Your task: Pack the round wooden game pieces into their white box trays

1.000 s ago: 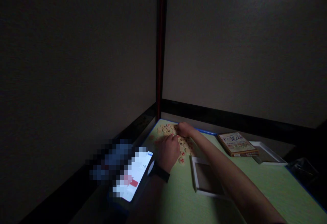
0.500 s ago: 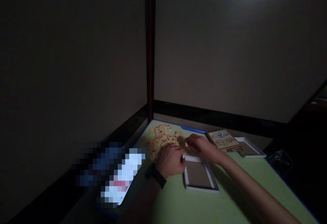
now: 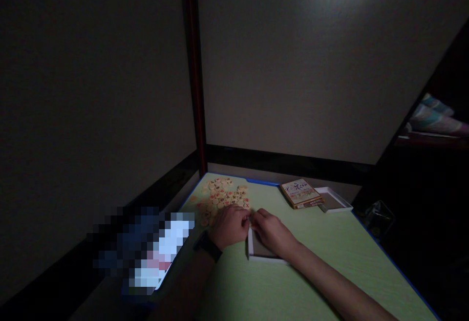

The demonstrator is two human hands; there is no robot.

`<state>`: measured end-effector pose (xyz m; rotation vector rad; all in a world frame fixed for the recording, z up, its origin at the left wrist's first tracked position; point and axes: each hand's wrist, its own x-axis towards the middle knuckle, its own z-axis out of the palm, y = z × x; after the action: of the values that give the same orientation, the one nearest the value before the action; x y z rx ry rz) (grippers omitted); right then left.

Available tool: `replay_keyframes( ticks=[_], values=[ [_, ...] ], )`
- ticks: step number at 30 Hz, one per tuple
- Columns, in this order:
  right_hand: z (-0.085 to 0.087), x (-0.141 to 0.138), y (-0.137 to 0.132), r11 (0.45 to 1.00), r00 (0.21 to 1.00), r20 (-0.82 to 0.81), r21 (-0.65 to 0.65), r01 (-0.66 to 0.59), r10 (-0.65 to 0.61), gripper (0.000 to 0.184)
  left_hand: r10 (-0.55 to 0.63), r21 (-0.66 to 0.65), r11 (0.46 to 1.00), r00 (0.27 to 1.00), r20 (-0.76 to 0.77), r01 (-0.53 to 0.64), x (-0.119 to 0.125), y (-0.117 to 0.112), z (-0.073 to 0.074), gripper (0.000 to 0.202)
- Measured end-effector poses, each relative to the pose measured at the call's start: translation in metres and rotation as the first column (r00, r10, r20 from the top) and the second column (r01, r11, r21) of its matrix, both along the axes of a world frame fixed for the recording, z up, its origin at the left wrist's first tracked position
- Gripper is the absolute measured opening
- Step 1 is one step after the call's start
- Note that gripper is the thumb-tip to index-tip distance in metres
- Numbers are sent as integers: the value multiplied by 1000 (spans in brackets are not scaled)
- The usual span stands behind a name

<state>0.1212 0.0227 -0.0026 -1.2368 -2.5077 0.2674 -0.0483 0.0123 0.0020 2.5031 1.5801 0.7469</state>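
Round, pale Chinese chess pieces [image 3: 223,196] with red and black characters lie in a loose pile at the far left of the green table. My left hand [image 3: 230,225], a dark band on its wrist, rests by the near side of the pile with its fingers curled; what they hold is hidden. My right hand [image 3: 273,230] is closed in a pinch over the far left corner of a shallow white-rimmed box tray [image 3: 269,259]. A small Chinese chess piece seems to be between its fingertips, mostly covered. The fingertips of both hands nearly meet.
A printed game box [image 3: 300,193] lies at the back, beside another white-rimmed tray [image 3: 334,200]. At the left table edge is a lit, blurred-out screen [image 3: 163,255]. Walls rise behind the green table [image 3: 330,252]. A dark bin-like container [image 3: 379,221] stands beyond the right edge.
My right hand has moved from the pile's right side toward me, over the tray and against my left hand. My left hand stays by the pile. The view has swung slightly right.
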Motion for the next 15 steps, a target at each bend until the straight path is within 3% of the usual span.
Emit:
replay_keyframes(
  ticks=[8,15],
  values=[
    [-11,6,7,1000,979,-206,4,-8,9,24,-19,18,1000,1000,17,19,-1,2,-4,17],
    [-7,5,5,999,987,-154,-3,39,-39,17,-10,13,1000,1000,12,10,0,3,-5,16]
  ],
)
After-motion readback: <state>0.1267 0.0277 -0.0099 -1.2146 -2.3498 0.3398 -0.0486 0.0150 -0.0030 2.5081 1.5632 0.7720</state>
